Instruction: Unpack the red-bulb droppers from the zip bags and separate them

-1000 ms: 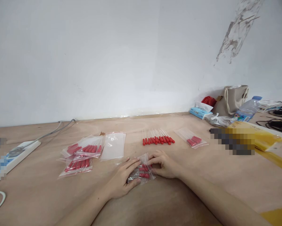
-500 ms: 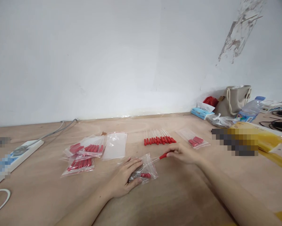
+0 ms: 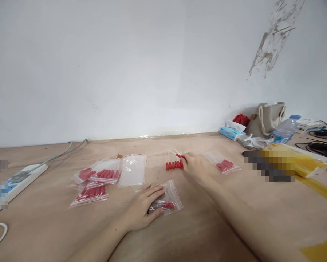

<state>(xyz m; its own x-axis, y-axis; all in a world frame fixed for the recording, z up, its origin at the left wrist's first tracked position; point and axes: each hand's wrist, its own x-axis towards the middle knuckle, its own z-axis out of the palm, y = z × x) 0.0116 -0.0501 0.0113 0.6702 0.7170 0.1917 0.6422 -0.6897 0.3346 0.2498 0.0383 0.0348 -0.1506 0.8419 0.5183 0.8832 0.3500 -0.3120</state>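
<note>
Zip bag of red-bulbed droppers lies under the left hand, thumb apart from fingers. From it: stacked bags at nine; near one, the right hand, closed on a dropper, partly hiding the dropper row; at two, another filled bag; beyond, a blue tissue box. Wooden tabletop meets partly peeled white wall.

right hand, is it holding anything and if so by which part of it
The right hand holds a dropper, pinched in its fingertips by the red bulb.
</note>
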